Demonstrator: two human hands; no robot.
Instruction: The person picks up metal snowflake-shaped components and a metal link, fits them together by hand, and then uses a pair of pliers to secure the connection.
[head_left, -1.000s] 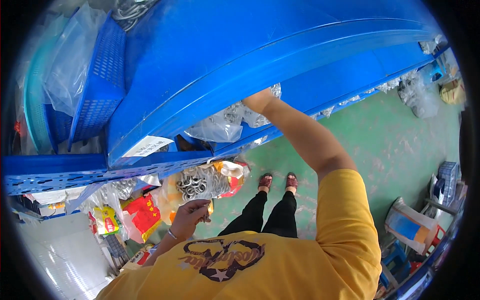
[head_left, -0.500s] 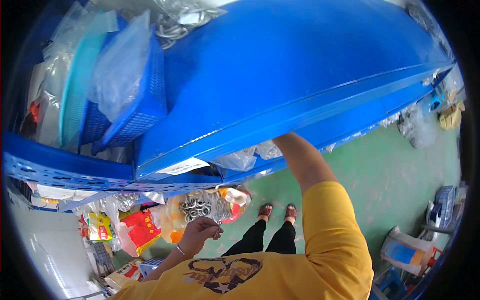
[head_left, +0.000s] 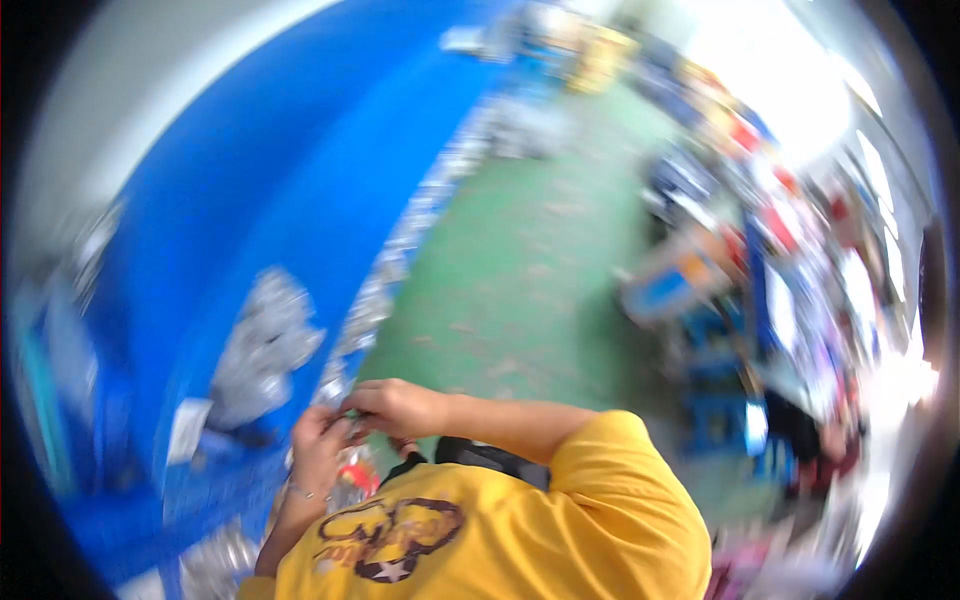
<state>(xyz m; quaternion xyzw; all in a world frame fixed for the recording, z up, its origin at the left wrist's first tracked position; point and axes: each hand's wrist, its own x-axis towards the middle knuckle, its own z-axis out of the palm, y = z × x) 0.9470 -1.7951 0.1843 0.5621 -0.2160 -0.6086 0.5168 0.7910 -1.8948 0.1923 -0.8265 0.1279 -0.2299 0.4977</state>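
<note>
My left hand (head_left: pixel 316 448) and my right hand (head_left: pixel 402 408) meet in front of the lower left of my body, fingertips together. A small silver metal piece (head_left: pixel 353 424) shows between them, too blurred to name. The left fingers are closed on it in a pinch. My right hand's fingers are bent and closed at the same spot, and what they hold is hidden. Close beyond my hands stands a blue metal shelf (head_left: pixel 300 130), with a clear plastic bag (head_left: pixel 265 345) of greyish things on it.
Green floor (head_left: pixel 500 270) runs along the shelf. To the right are a white sack with blue and orange patches (head_left: pixel 680 285), blue stools (head_left: pixel 715 420) and a cluttered table. Beside them sits a blurred dark-clothed person (head_left: pixel 800 435). Baskets stand at far left.
My right hand has come out from under the blue shelf board and joined my left. My view has swung to the right along the aisle, and the picture is blurred.
</note>
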